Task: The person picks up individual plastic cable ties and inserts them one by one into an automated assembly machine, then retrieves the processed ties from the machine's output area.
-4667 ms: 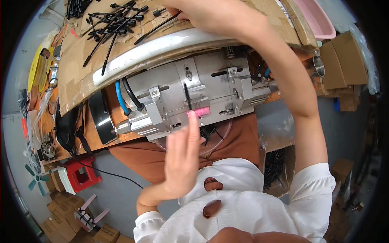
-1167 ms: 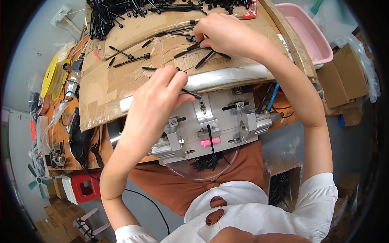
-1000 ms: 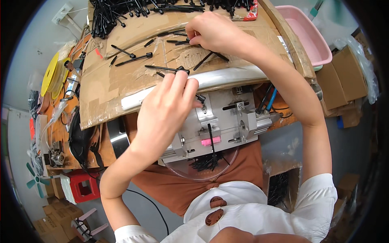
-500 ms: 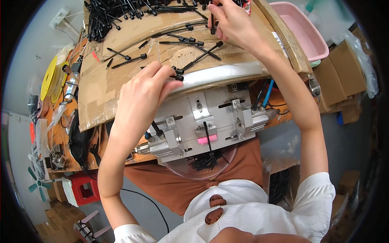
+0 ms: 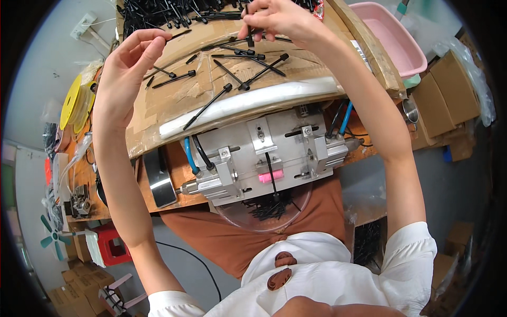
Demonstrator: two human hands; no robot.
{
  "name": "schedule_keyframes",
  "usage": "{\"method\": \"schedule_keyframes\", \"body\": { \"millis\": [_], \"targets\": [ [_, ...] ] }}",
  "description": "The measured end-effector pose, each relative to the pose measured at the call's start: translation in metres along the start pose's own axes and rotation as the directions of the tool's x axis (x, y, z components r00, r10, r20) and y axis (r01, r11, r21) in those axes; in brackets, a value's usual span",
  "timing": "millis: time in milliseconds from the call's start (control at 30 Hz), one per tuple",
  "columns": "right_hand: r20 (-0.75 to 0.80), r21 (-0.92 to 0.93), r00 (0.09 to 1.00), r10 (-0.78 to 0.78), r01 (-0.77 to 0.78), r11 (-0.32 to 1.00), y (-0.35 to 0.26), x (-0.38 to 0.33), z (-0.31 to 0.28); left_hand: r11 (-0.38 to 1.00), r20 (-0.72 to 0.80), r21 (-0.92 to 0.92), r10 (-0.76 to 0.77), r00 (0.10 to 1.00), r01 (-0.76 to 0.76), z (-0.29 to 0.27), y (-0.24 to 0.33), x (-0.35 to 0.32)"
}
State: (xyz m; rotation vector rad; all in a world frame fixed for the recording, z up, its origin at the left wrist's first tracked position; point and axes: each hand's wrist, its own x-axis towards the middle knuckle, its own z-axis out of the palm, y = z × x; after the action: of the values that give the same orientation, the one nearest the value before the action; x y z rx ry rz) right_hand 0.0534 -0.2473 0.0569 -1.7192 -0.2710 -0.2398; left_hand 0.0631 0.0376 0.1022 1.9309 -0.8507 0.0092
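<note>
My left hand (image 5: 132, 68) is raised over the left part of the cardboard, its thumb and fingers pinched on a thin black stick (image 5: 180, 35) whose far end shows. At the far middle, my right hand (image 5: 282, 22) grips a black rod with a thick head (image 5: 250, 33), held upright, head down. Several similar rods (image 5: 228, 87) lie scattered on the cardboard sheet (image 5: 142, 124) between and below my hands. Nearer me stands a metal fixture (image 5: 285, 145) with a cylinder on each side. Another black rod (image 5: 272, 171) lies across its middle, over a pink block (image 5: 271, 176).
A large pile of black rods (image 5: 153, 18) fills the far edge. A clear bowl (image 5: 253, 227) holding black pieces sits below the fixture. A dark phone (image 5: 160, 182) lies left of it, beside blue and black hoses (image 5: 191, 156). A pink basin (image 5: 393, 39) stands far right.
My left hand has moved far and left from the cardboard's near edge, uncovering a rod, the hoses and the phone. My right hand has shifted left, still holding its rod.
</note>
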Motion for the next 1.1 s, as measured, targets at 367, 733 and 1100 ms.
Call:
{"method": "schedule_keyframes", "body": {
  "millis": [367, 733, 1100],
  "targets": [
    [-0.197, -0.291, 0.955, -0.222, 0.159, 0.943, -0.042, -0.04, 0.015, 0.957, -0.365, 0.264, 0.212, 0.906, -0.118, 0.072, 0.017, -0.129],
    [-0.181, 0.261, 0.983, -0.032, 0.08, 0.962, -0.041, -0.139, 0.0, 0.83, -0.055, 0.558, 0.039, 0.998, -0.002, 0.216, 0.001, -0.213],
    [-0.375, -0.063, 0.926, -0.048, 0.027, 0.998, -0.048, -0.224, 0.035, 0.757, 0.039, 0.653, -0.002, 0.999, -0.024, 0.217, 0.003, -0.216]
  ]
}}
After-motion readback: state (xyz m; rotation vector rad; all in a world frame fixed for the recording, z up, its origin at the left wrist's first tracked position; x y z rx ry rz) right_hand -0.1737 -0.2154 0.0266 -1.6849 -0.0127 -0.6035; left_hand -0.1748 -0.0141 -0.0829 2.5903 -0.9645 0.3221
